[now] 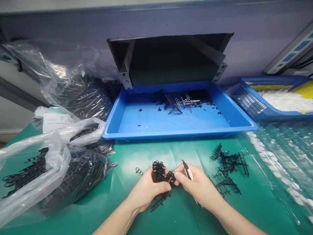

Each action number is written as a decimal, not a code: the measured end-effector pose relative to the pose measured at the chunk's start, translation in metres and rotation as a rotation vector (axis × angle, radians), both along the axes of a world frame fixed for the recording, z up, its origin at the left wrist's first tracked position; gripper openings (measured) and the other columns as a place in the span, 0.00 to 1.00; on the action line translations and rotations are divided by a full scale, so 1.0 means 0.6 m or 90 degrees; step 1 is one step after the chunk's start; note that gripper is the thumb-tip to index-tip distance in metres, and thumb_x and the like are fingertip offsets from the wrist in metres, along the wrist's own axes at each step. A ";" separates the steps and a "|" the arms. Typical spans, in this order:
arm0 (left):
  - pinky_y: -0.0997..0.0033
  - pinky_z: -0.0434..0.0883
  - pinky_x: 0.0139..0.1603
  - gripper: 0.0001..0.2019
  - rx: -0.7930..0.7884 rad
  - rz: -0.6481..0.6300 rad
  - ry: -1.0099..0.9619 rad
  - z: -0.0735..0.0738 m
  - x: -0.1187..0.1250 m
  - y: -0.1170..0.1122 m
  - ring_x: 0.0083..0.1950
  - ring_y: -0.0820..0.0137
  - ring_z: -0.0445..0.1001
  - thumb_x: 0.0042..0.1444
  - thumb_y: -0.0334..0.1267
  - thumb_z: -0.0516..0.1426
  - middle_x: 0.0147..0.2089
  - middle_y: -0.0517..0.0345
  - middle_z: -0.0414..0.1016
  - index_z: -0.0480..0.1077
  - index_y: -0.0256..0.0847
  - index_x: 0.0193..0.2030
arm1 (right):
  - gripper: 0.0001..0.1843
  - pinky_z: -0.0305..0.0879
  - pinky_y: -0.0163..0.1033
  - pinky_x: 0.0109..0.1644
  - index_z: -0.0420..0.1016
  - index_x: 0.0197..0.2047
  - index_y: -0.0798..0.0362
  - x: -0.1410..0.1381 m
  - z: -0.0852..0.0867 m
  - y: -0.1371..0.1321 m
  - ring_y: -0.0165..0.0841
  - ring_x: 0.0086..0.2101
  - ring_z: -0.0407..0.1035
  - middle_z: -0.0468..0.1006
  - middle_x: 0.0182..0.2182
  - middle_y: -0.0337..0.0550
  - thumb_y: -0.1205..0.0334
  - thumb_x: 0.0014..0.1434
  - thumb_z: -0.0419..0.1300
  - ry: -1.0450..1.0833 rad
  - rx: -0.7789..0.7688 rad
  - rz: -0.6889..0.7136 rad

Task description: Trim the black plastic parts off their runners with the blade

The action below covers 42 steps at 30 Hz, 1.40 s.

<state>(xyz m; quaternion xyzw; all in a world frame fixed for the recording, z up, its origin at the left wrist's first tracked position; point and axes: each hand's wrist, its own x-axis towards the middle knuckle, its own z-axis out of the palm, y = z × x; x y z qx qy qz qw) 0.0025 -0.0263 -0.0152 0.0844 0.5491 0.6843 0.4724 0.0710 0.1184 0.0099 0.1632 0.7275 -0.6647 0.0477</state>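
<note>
My left hand (149, 186) is closed around a bunch of small black plastic parts (158, 171) with ring-like shapes. Close by on its right, my right hand (195, 182) pinches a black piece (171, 176) at the edge of that bunch between thumb and finger. A pointed tool with a dark blade and pale handle, like a craft knife (187, 170), is also tucked in my right hand, its tip pointing up and away. More black ringed strips (160, 199) lie on the green mat under my left hand, and another strip (139, 171) lies to its left.
Behind my hands stands a blue tray (181, 133) holding black frames and scraps, below a dark chute opening (173, 62). Clear bags (80, 173) of black parts crowd the left. Black pieces (231, 163) are piled at right, beside clear plastic trays (288, 156) and a blue basket (254, 101).
</note>
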 end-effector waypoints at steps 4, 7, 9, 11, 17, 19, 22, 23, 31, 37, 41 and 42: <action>0.75 0.61 0.34 0.12 0.004 0.016 -0.039 0.011 0.011 0.012 0.33 0.73 0.65 0.41 0.34 0.64 0.31 0.58 0.69 0.67 0.34 0.32 | 0.10 0.62 0.34 0.29 0.65 0.27 0.54 0.005 -0.011 0.000 0.31 0.25 0.67 0.71 0.21 0.38 0.57 0.55 0.51 -0.015 0.016 -0.003; 0.77 0.60 0.29 0.11 0.003 0.057 -0.053 0.019 0.008 0.012 0.28 0.76 0.62 0.42 0.36 0.64 0.26 0.61 0.67 0.67 0.34 0.30 | 0.14 0.64 0.38 0.36 0.69 0.39 0.54 0.013 -0.018 0.006 0.35 0.33 0.68 0.73 0.30 0.42 0.55 0.60 0.48 0.016 0.132 0.021; 0.77 0.60 0.28 0.11 0.004 0.091 -0.052 0.020 0.005 0.009 0.26 0.78 0.60 0.43 0.36 0.64 0.24 0.62 0.65 0.67 0.34 0.29 | 0.17 0.63 0.41 0.42 0.64 0.50 0.52 0.018 -0.019 0.011 0.37 0.39 0.67 0.72 0.40 0.44 0.55 0.63 0.44 0.070 0.225 0.063; 0.78 0.60 0.28 0.10 0.011 0.110 -0.040 0.018 0.003 0.007 0.26 0.78 0.60 0.44 0.35 0.63 0.24 0.62 0.65 0.66 0.34 0.29 | 0.18 0.63 0.42 0.45 0.60 0.55 0.48 0.021 -0.016 0.014 0.36 0.42 0.65 0.69 0.45 0.43 0.58 0.65 0.41 0.120 0.289 0.121; 0.78 0.62 0.31 0.12 0.007 0.158 -0.019 0.017 0.007 0.008 0.29 0.78 0.63 0.43 0.34 0.64 0.28 0.62 0.67 0.65 0.36 0.32 | 0.17 0.66 0.42 0.39 0.62 0.53 0.48 0.025 -0.007 0.012 0.37 0.39 0.67 0.70 0.43 0.42 0.63 0.65 0.42 0.164 0.428 0.204; 0.77 0.63 0.34 0.14 0.002 0.150 -0.012 0.016 0.008 0.007 0.33 0.76 0.65 0.43 0.34 0.64 0.31 0.61 0.69 0.66 0.36 0.35 | 0.17 0.66 0.41 0.37 0.63 0.53 0.50 0.027 -0.008 0.012 0.37 0.38 0.68 0.71 0.42 0.43 0.63 0.65 0.42 0.177 0.472 0.211; 0.73 0.65 0.38 0.14 -0.011 0.137 0.008 0.014 0.008 0.005 0.37 0.72 0.67 0.44 0.35 0.64 0.34 0.58 0.70 0.66 0.36 0.37 | 0.17 0.66 0.39 0.32 0.63 0.53 0.52 0.029 -0.009 0.012 0.37 0.36 0.69 0.72 0.40 0.44 0.64 0.65 0.42 0.205 0.526 0.215; 0.72 0.65 0.40 0.14 -0.020 0.136 0.016 0.013 0.009 0.004 0.38 0.72 0.67 0.44 0.35 0.63 0.35 0.58 0.70 0.65 0.36 0.37 | 0.17 0.66 0.39 0.31 0.63 0.53 0.52 0.030 -0.009 0.012 0.37 0.36 0.69 0.73 0.40 0.44 0.64 0.65 0.42 0.215 0.540 0.215; 0.75 0.63 0.33 0.14 -0.036 0.121 0.001 0.021 0.010 0.009 0.31 0.75 0.63 0.45 0.36 0.62 0.31 0.61 0.67 0.63 0.36 0.35 | 0.17 0.64 0.38 0.31 0.65 0.52 0.54 0.030 -0.008 0.006 0.36 0.34 0.68 0.74 0.37 0.46 0.65 0.65 0.42 0.226 0.525 0.205; 0.76 0.60 0.29 0.12 0.045 0.081 -0.019 0.021 0.007 0.008 0.26 0.78 0.60 0.46 0.37 0.62 0.24 0.64 0.62 0.62 0.35 0.32 | 0.16 0.63 0.37 0.31 0.64 0.53 0.50 0.033 -0.009 0.013 0.34 0.31 0.67 0.72 0.33 0.43 0.65 0.65 0.44 0.227 0.431 0.208; 0.77 0.59 0.29 0.13 0.018 0.092 -0.011 0.021 0.008 0.009 0.26 0.78 0.60 0.45 0.37 0.62 0.24 0.64 0.62 0.62 0.35 0.31 | 0.16 0.63 0.37 0.31 0.64 0.52 0.50 0.032 -0.009 0.015 0.35 0.31 0.67 0.72 0.34 0.43 0.65 0.65 0.44 0.220 0.456 0.204; 0.77 0.59 0.29 0.13 0.007 0.094 -0.010 0.022 0.009 0.009 0.26 0.78 0.60 0.45 0.37 0.62 0.25 0.64 0.62 0.61 0.35 0.31 | 0.16 0.63 0.37 0.31 0.65 0.52 0.51 0.032 -0.009 0.014 0.35 0.31 0.67 0.73 0.34 0.43 0.65 0.65 0.44 0.219 0.465 0.202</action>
